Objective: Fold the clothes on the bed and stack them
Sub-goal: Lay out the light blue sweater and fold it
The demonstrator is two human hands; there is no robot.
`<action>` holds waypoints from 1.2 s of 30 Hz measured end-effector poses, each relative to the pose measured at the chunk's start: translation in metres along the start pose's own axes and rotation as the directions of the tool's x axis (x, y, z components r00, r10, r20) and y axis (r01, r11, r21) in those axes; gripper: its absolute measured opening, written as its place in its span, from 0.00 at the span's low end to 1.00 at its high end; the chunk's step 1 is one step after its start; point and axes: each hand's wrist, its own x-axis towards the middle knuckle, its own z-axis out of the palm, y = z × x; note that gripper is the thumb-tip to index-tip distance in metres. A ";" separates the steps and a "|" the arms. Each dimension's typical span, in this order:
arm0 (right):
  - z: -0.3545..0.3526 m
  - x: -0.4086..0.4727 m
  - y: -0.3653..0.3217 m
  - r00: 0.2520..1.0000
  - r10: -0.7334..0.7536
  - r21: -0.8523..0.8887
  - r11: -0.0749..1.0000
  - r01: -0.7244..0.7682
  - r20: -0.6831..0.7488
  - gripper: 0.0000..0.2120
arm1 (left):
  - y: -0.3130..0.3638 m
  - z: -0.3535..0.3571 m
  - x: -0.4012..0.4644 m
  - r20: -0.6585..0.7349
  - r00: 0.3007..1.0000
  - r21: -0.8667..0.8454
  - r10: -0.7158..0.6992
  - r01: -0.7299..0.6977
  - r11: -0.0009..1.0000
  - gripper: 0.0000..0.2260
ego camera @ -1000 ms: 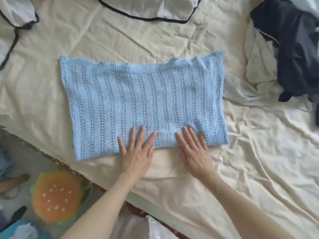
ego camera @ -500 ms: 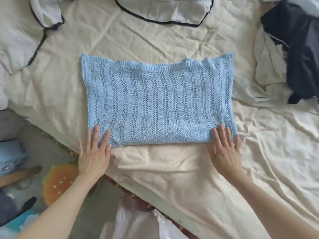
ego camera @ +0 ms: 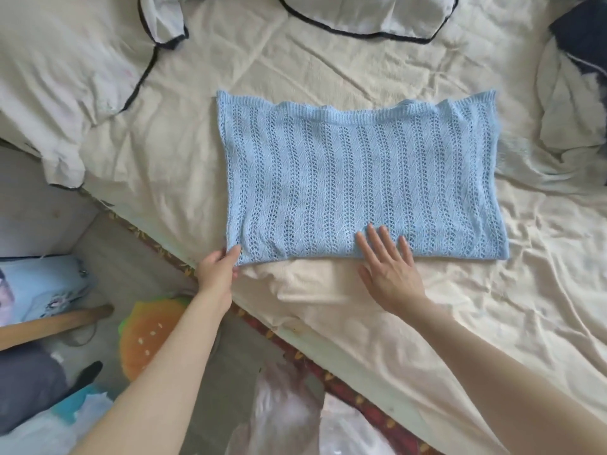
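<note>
A light blue knitted top (ego camera: 358, 172) lies flat as a wide rectangle on the cream bed sheet (ego camera: 492, 307). My left hand (ego camera: 218, 269) pinches its near left corner between thumb and fingers. My right hand (ego camera: 387, 267) lies flat with straight fingers, fingertips resting on the top's near edge around its middle.
A white garment with black trim (ego camera: 361, 14) lies at the back, and another white piece with black trim (ego camera: 82, 77) at the left. Dark and pale clothes (ego camera: 578, 80) are heaped at the right. The bed's edge runs diagonally at lower left; a burger-shaped cushion (ego camera: 147, 339) lies on the floor.
My left hand went from lying flat at the near left corner to pinching it. My right hand slid left from the near right corner to the middle of the near edge.
</note>
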 end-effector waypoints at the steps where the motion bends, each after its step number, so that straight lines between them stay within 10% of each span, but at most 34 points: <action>1: 0.000 0.001 0.000 1.000 0.001 -0.001 1.000 -0.001 0.013 0.29 | 0.001 -0.003 -0.002 -0.002 1.000 -0.058 -0.011 0.011 0.998 0.06; 6: -0.007 0.003 -0.004 0.997 0.007 0.032 0.999 -0.010 0.072 0.29 | 0.019 -0.009 -0.022 -0.032 0.987 -0.006 0.159 -0.159 0.987 0.09; 10: -0.024 0.001 -0.007 0.999 0.033 0.375 0.926 -0.037 0.018 0.28 | 0.047 0.008 -0.050 -0.038 0.949 0.106 0.312 -0.307 0.946 0.10; 14: -0.053 -0.007 0.007 0.969 0.186 0.928 0.306 -0.213 0.162 0.26 | 0.077 0.053 -0.086 -0.003 0.864 0.189 0.504 -0.494 0.848 0.06; 17: -0.069 -0.019 0.038 0.930 0.206 0.946 -0.177 -0.270 0.304 0.23 | 0.091 0.106 -0.122 0.065 0.782 0.262 0.620 -0.613 0.746 0.06; 22: -0.083 -0.039 0.115 0.899 0.260 0.836 -0.520 -0.176 0.351 0.15 | 0.077 0.216 -0.183 0.291 0.622 0.259 0.727 -0.783 0.566 0.05; 29: -0.064 -0.044 0.191 0.873 0.305 0.803 -0.577 -0.148 0.380 0.18 | -0.003 0.318 -0.202 0.817 0.403 0.367 0.412 -0.915 0.169 0.15; 36: -0.052 -0.023 0.203 0.800 0.466 0.915 -0.320 -0.245 0.378 0.05 | -0.015 0.250 -0.159 0.650 0.433 0.646 0.625 -0.748 -0.153 0.25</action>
